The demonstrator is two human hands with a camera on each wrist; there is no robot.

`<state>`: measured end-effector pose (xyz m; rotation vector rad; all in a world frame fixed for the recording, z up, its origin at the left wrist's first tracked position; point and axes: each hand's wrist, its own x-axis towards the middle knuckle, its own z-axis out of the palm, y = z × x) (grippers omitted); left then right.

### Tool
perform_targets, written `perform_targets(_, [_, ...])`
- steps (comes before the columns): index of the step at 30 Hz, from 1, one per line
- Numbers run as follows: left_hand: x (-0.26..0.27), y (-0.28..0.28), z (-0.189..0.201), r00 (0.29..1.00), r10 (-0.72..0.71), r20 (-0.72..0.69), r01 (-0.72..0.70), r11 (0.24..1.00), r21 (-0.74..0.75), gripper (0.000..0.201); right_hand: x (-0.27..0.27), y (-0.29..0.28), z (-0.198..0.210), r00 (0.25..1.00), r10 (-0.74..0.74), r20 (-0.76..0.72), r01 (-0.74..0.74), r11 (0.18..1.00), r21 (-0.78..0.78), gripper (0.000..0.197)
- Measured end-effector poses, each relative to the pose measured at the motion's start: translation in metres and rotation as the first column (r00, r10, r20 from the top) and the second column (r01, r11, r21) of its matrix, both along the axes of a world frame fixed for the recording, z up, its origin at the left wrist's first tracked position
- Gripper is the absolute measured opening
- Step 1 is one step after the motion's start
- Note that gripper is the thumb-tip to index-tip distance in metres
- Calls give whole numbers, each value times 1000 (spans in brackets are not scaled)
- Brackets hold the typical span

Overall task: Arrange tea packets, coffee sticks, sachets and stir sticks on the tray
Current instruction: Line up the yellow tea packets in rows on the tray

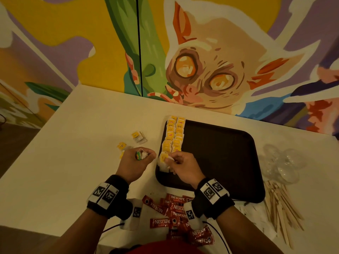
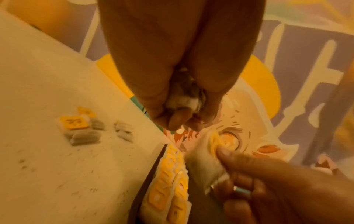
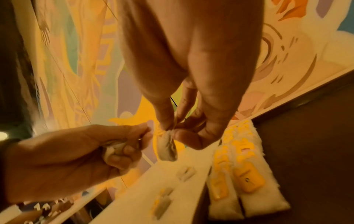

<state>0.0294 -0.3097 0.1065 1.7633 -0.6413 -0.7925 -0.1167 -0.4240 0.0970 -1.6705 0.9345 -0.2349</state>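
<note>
A dark brown tray [image 1: 220, 153] lies on the white table. Two columns of yellow-labelled tea packets [image 1: 173, 136] run along its left side, also seen in the wrist views [image 2: 168, 181] [image 3: 239, 174]. My right hand [image 1: 169, 159] pinches a tea packet [image 1: 163, 162] [image 3: 168, 148] by its top, over the tray's near left corner. My left hand [image 1: 146, 155], just left of the tray, is curled round a crumpled tea packet [image 2: 184, 103] [image 3: 113, 148]. Red coffee sticks [image 1: 174, 211] lie heaped near the front edge. Wooden stir sticks [image 1: 280, 204] lie right of the tray.
Loose tea packets [image 1: 138, 137] [image 1: 122, 145] lie on the table left of the tray. Clear plastic cups [image 1: 282, 165] sit at the tray's right side, above the stir sticks. A painted wall [image 1: 183, 52] borders the table's far edge.
</note>
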Motion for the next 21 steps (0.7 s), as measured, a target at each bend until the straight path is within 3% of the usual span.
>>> perform_targets(4, [3, 5, -5, 994, 75, -84, -72, 996, 43, 8, 0, -7, -23, 973, 46, -228, -58, 997, -48, 20])
perform_targets(7, [3, 7, -7, 996, 52, -70, -48, 997, 66, 8, 7, -4, -35, 931, 79, -355, -108, 992, -63, 5])
perform_targets(9, [4, 8, -8, 997, 33, -67, -28, 997, 73, 9, 13, -1, -43, 908, 85, -410, -118, 992, -55, 15])
perform_targets(21, [5, 12, -7, 989, 19, -144, -10, 998, 63, 8, 24, 6, -49, 899, -36, -436, 1, 997, -80, 24])
